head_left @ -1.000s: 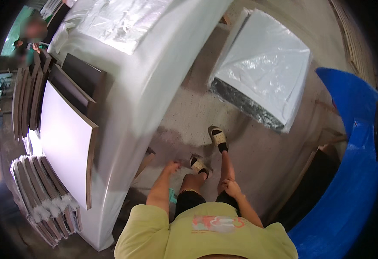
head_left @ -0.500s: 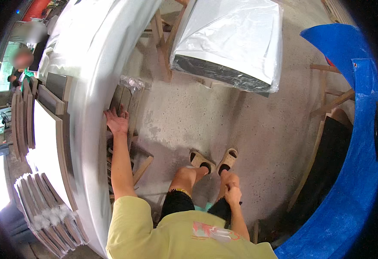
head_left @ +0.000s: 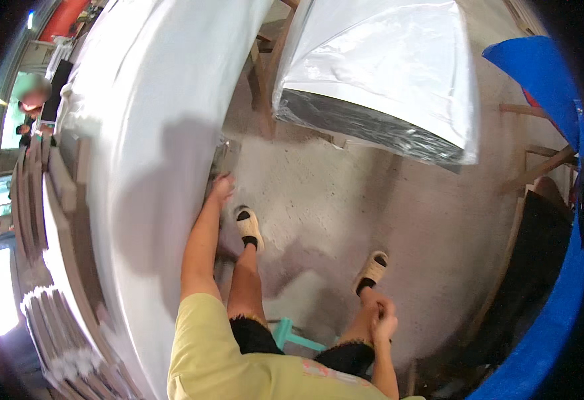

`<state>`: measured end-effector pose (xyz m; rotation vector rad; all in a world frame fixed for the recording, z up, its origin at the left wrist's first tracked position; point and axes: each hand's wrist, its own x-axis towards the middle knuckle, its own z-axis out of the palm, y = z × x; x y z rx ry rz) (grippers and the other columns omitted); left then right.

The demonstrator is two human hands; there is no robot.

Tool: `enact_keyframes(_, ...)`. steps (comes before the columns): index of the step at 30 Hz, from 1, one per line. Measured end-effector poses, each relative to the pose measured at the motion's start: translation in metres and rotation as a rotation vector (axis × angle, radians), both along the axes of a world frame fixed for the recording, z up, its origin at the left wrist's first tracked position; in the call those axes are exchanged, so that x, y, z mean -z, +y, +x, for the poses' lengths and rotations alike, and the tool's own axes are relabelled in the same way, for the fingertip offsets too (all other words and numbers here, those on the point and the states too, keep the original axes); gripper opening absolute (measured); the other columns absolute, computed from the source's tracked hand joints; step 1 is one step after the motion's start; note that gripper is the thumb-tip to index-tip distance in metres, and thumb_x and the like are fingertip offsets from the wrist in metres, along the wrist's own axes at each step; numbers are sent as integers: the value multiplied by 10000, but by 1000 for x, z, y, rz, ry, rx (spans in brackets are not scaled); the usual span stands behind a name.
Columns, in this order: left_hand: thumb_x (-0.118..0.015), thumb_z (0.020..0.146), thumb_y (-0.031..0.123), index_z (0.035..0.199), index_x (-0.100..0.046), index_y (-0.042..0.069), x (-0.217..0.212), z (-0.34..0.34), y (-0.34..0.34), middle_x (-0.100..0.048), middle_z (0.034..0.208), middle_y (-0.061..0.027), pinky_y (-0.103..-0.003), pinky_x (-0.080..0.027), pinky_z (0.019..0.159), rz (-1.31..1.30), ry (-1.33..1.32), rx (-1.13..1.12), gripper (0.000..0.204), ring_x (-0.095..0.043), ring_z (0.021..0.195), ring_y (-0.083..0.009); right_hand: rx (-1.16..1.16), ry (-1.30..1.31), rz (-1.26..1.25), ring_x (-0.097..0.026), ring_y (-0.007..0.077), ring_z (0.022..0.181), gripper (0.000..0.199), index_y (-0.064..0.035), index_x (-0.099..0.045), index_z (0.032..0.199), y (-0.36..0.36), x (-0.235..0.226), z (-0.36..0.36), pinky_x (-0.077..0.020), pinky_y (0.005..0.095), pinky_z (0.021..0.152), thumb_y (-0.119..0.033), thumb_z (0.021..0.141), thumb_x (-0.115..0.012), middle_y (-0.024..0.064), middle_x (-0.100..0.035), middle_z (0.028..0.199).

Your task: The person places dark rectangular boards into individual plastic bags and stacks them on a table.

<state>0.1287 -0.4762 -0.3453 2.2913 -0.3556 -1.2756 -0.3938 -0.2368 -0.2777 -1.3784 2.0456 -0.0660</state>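
My left hand [head_left: 222,188] hangs beside the near edge of a long table with a white cover [head_left: 138,133]. Its fingers look loosely apart, though motion smears them, and nothing shows in them. By my right knee is my right hand [head_left: 384,321], its fingers curled closed; whatever they may hold is hidden. Ahead stands a block-shaped stack wrapped in clear plastic [head_left: 378,67], white on top and dark along its front side, with wooden legs [head_left: 265,87] at its left.
A turquoise stool [head_left: 298,339] is between my legs. Grey-brown panels [head_left: 65,333] stand beyond the table at left. A blue sheet [head_left: 538,347] curves along the right, beside a dark panel [head_left: 525,280] and wooden supports [head_left: 538,167]. People are at far left.
My left hand has drawn back from the slatted wood beside the table and moved right. My feet have spread apart, showing more of the stool. The right hand stays by the knee.
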Motion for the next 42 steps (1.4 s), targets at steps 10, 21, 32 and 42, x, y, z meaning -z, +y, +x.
enact_keyframes(10, -588, 692, 247, 1087, -576, 262, 176, 192, -75, 114, 1411, -63, -551, -132, 991, 445, -852, 1109, 395, -74, 1275, -361, 140, 251, -366, -564, 252, 613, 161, -27, -568, 889, 18, 48, 119, -453, 310, 559, -126, 762, -565, 164, -576, 687)
enact_keyframes(21, -547, 738, 326, 1280, -343, 99, 277, 274, -69, -133, 1400, -107, -511, -122, 1000, 150, -699, 658, 622, -96, 1288, -307, 43, 246, -351, -484, 208, 489, 150, -51, -581, 886, -12, 63, 174, -415, 293, 466, -165, 791, -557, 149, -555, 620)
enact_keyframes(32, -577, 745, 136, 877, -569, 28, 169, -53, -2, -546, 908, -144, -368, -415, 776, -622, -351, 595, 171, -516, 889, -287, 133, 119, -39, -534, 252, 576, 201, -22, -572, 904, 10, 0, 145, -444, 317, 533, -158, 756, -576, 177, -563, 650)
enact_keyframes(42, -529, 716, 20, 1041, -567, 103, -209, -297, 114, -556, 934, -119, -329, -455, 689, -715, 130, 1128, 338, -558, 847, -280, -166, -281, -626, -552, 253, 883, 593, -28, -440, 1163, -103, -139, 62, -454, 334, 739, -214, 654, -680, 179, -551, 962)
